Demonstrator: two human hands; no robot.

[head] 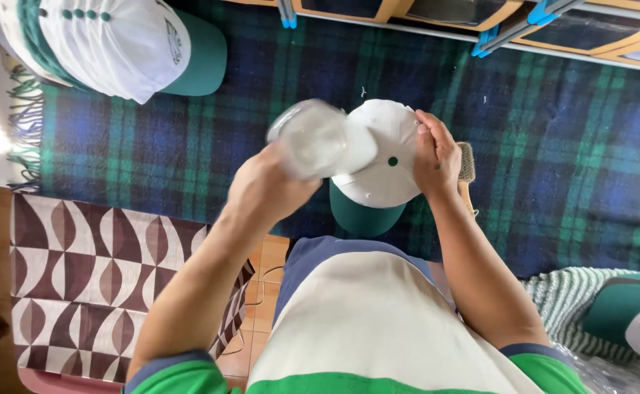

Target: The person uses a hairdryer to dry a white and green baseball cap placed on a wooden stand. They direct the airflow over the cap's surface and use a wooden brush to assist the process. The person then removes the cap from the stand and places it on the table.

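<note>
White cap with green brim and button, over the plaid-covered tabletop, gripped by right hand. Blurred clear wrapper clasped in left hand fingers. Stacked matching caps far left.

One white cap with a green brim, one blurred clear object, one brush, one stack of caps, two hands.
</note>
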